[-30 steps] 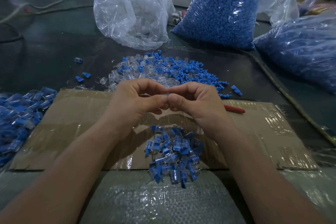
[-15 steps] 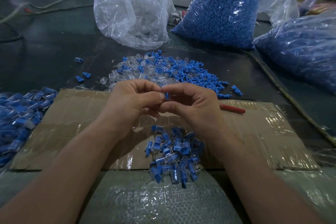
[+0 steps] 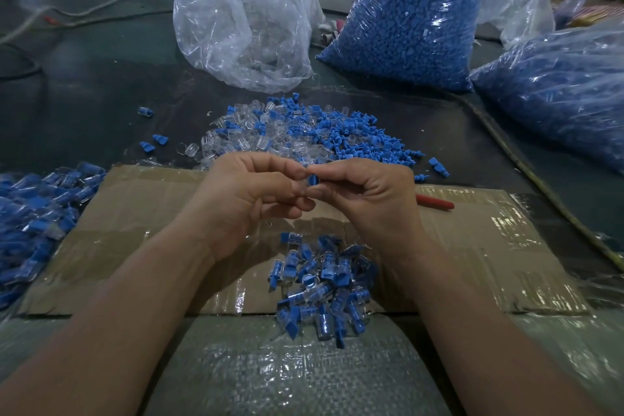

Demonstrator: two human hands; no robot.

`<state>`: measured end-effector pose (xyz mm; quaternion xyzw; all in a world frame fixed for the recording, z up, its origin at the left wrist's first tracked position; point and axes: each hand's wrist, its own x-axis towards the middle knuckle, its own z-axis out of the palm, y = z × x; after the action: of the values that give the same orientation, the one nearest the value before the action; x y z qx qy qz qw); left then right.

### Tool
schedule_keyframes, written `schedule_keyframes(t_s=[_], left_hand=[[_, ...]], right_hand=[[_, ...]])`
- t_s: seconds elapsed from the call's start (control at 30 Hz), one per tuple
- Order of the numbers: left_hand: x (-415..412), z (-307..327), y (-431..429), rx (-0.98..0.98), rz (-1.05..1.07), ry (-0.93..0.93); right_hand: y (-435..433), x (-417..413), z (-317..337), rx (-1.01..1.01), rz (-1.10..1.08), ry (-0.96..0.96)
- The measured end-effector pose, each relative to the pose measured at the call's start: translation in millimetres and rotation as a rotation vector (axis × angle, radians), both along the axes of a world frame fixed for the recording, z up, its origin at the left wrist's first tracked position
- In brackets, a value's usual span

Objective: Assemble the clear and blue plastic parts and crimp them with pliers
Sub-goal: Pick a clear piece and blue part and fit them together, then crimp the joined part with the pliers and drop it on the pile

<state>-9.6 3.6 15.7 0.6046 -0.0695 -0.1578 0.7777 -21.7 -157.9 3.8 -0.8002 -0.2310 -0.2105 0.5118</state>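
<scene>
My left hand (image 3: 250, 194) and my right hand (image 3: 371, 192) meet fingertip to fingertip above the cardboard sheet (image 3: 141, 213). Between them they pinch a small blue plastic part (image 3: 314, 180); any clear part with it is hidden by the fingers. Beyond the hands lies a loose heap of clear and blue parts (image 3: 304, 132). Below the hands sits a pile of joined blue-and-clear pieces (image 3: 324, 284). The red handle of the pliers (image 3: 435, 202) pokes out behind my right hand.
A bag of clear parts (image 3: 243, 17) and two bags of blue parts (image 3: 412, 17) (image 3: 560, 84) stand at the back. More joined pieces (image 3: 33, 213) are heaped at the left edge. A few stray blue parts (image 3: 152, 142) lie on the dark mat.
The hands have opened slightly and shifted; the blue part, hidden a second ago, now shows between the fingertips. The piles have not moved.
</scene>
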Motion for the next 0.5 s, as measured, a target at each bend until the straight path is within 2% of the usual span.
schedule_keyframes(t_s=[0.5], left_hand=[[1.5,-3.0,0.4,0.084,-0.02,-0.043]], right_hand=[[-1.5,-0.8,0.6,-0.119,-0.006,-0.071]])
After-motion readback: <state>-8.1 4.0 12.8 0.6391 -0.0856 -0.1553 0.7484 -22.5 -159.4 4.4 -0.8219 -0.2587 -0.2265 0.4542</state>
